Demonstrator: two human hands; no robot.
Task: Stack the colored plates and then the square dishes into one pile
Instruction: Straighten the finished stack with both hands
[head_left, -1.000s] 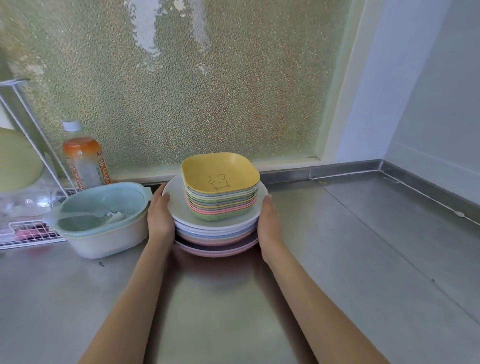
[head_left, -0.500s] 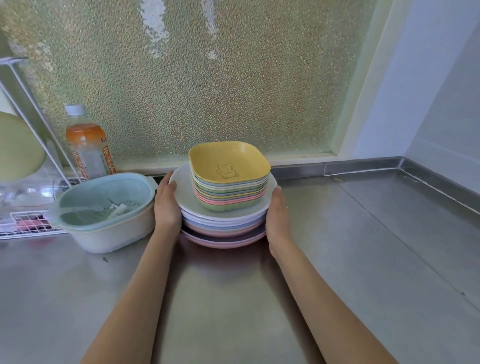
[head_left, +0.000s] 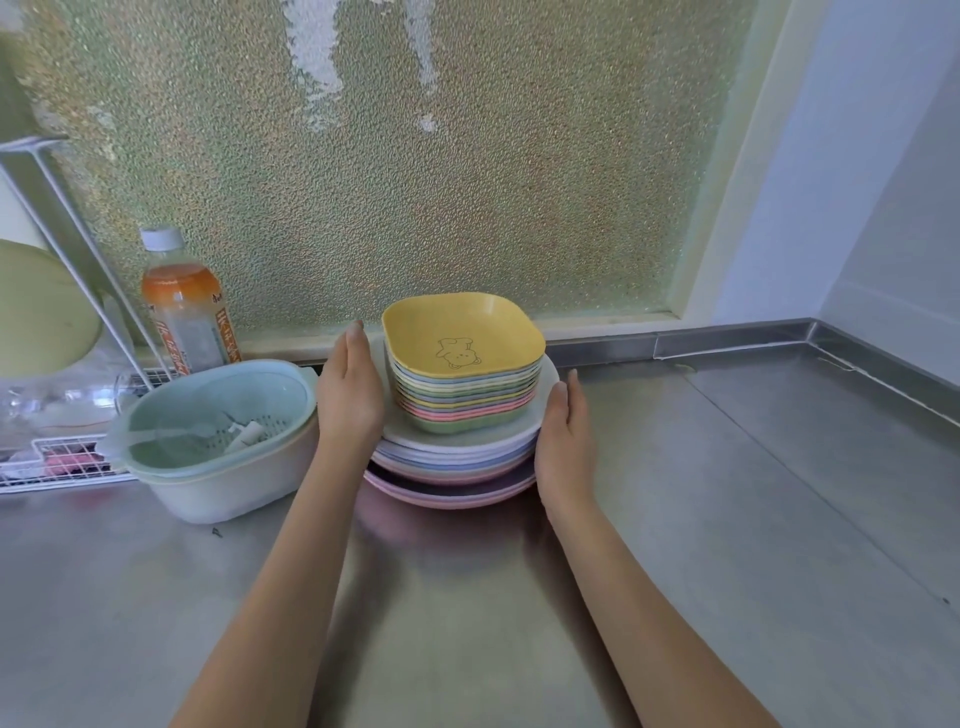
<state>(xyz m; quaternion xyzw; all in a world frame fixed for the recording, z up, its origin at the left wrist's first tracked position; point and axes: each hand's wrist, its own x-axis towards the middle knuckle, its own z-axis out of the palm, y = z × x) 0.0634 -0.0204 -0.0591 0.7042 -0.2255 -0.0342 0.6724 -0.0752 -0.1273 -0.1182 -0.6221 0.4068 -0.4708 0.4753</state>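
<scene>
Both flat, open hands, left hand (head_left: 349, 396) and right hand (head_left: 566, 442), are pressing the round plates (head_left: 457, 457) between them, likely squaring the pile; square dishes (head_left: 462, 387) are sitting above, nothing clasped.

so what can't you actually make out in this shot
- Left hand, head view: its palm side faces the round plates, so contact there is hidden.
- Bottom plates: their far rims sit behind the square dishes.
- Bottle: its base is behind the colander bowl; label print too small to read.
- Dish rack: cut off by the left edge.
- Right hand: touching the plates or just beside them, cannot tell.
</scene>
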